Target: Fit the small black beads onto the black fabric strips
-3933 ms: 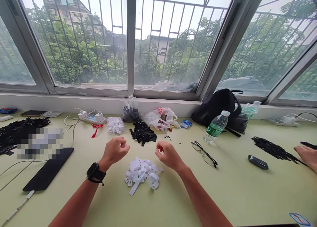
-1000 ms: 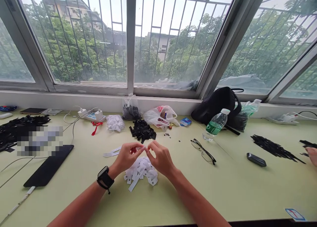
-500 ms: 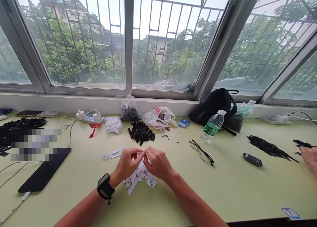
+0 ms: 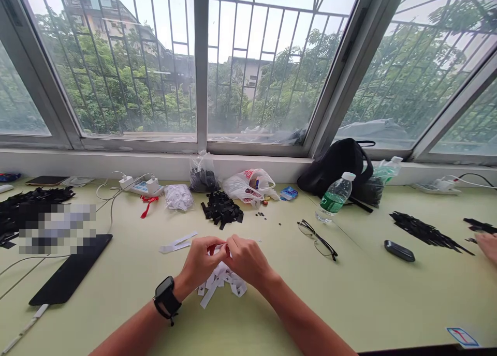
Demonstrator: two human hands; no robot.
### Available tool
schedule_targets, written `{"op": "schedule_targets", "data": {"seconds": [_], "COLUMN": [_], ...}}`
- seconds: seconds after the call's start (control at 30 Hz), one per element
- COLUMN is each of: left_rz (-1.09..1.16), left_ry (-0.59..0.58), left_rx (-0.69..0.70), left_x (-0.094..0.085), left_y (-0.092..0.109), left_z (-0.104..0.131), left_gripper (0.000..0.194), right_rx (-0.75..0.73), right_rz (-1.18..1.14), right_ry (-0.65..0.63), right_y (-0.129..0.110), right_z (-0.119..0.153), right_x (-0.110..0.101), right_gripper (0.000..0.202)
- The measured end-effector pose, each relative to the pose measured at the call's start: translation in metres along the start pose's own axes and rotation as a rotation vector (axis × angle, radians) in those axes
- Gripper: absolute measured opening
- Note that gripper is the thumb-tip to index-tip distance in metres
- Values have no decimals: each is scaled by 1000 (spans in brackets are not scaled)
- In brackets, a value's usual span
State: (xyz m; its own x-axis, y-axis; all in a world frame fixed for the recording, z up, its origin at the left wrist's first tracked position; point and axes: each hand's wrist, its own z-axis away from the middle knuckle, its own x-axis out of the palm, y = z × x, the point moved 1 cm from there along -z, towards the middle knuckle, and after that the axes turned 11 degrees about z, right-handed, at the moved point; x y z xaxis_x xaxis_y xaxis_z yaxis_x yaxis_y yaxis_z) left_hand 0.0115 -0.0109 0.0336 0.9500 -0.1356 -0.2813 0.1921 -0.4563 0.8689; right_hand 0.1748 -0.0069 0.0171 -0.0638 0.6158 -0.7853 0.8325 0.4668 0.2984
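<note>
My left hand, with a black watch on its wrist, is closed in a pinch. Its fingertips meet those of my right hand, which is closed too. Whatever lies between the fingers is mostly hidden; a bit of white shows there, too small to make out. Just below both hands is a pile of short white fabric strips, some with small dark pieces on them. A few longer white strips lie flat to the left of my left hand.
Beyond my hands lie black strips, small black rings and a bag of white pieces. Glasses, a water bottle and a black case are to the right. Another person's hand is at the right edge.
My left thumb and fingers have shifted slightly against the right fingertips, and the hands stay together above the pile. The other person's hand has moved a little. The view has shifted slightly.
</note>
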Motion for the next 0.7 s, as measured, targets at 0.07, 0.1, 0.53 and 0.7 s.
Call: {"op": "schedule_targets", "data": {"seconds": [0.07,0.1,0.53,0.7], "left_rz": [0,-4,-41,46], "left_ry": [-5,-5,-22,-31], "left_rx": [-16,-23,-30,-72], "left_x": [1,2,3,2], "left_y": [0,0,-2,1], "left_z": [0,1,2,0], "left_gripper": [22,21,16,18], "right_rx": [9,16,17,-13], "right_rz": [14,22,0,2], "right_ry": [-1,-3,-130,-144], "right_y": [-2,-3,-8,-9], "right_z": [1,1,-2,-1], "right_x": [2,3,-9,-8], "right_gripper": [17,17,14,21]}}
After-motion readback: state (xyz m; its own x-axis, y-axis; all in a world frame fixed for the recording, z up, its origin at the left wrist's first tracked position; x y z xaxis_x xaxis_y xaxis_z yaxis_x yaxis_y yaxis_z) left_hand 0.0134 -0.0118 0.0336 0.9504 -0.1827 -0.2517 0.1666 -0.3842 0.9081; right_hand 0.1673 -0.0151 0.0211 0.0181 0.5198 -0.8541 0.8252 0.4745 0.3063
